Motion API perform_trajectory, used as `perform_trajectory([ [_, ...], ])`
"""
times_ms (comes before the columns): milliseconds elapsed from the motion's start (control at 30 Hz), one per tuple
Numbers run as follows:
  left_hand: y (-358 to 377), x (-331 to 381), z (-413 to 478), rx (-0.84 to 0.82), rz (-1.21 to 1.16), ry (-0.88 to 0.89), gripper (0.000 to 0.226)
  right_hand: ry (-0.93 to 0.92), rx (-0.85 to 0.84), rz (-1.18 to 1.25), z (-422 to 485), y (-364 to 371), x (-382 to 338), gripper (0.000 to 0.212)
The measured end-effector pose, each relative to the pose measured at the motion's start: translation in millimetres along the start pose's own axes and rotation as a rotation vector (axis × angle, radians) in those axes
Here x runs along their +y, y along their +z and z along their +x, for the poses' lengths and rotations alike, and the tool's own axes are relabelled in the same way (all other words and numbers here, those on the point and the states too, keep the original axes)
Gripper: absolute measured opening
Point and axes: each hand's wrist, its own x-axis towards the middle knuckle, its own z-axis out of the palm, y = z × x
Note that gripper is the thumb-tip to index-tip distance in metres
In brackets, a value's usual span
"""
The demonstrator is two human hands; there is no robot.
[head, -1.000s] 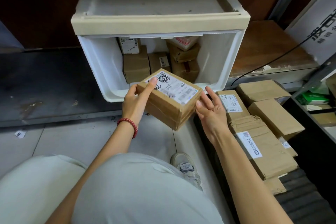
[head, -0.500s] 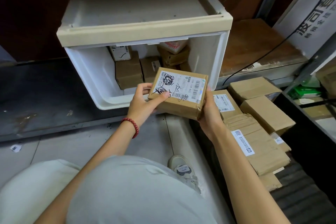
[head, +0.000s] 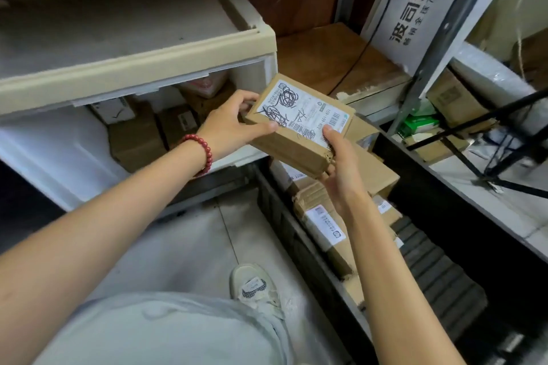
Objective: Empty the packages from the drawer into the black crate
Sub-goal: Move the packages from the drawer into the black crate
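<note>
Now package (head: 299,124) between both hands' fingers (head: 332,135)

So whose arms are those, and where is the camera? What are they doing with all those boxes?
There is no robot here: those are a person's own two arms. The camera sits on their head and looks down, so you see what they see. Their left hand, the one with the red bead bracelet, and their right hand grip a brown cardboard package with a scribbled-on label. They hold it up in the air, between the white drawer and the black crate. The drawer has more boxes inside, and other parcels lie in the crate. At the bottom you see their shoe on the floor.
</note>
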Motion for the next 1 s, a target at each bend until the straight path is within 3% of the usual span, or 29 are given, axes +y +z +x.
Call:
perform_trajectory([
  [133, 35, 27, 20, -0.072, 0.018, 0.032, 0.056, -0.024, 0.042, 0.028, 3, -40, -15, 0.072],
  [267, 80, 60, 47, -0.128, 0.048, 0.094, 0.057, -0.060, 0.222, -0.001, -1, -92, -41, 0.089],
  [367, 118, 86, 61, -0.140, 0.044, 0.119, 0.063, -0.132, 0.283, -0.091, -5, -132, -58, 0.085],
  [600, 213, 126, 75, -0.299, -0.011, 0.127, 0.093, -0.198, 0.330, -0.053, -10, -204, -67, 0.112],
  [733, 252, 125, 86, -0.302, 0.032, 0.071, 0.061, -0.188, 0.392, 0.132, -17, -223, -54, 0.098],
  [1000, 282, 109, 101, -0.383, 0.179, 0.179, 0.060, -0.145, 0.468, 0.223, -12, -229, -17, 0.077],
])
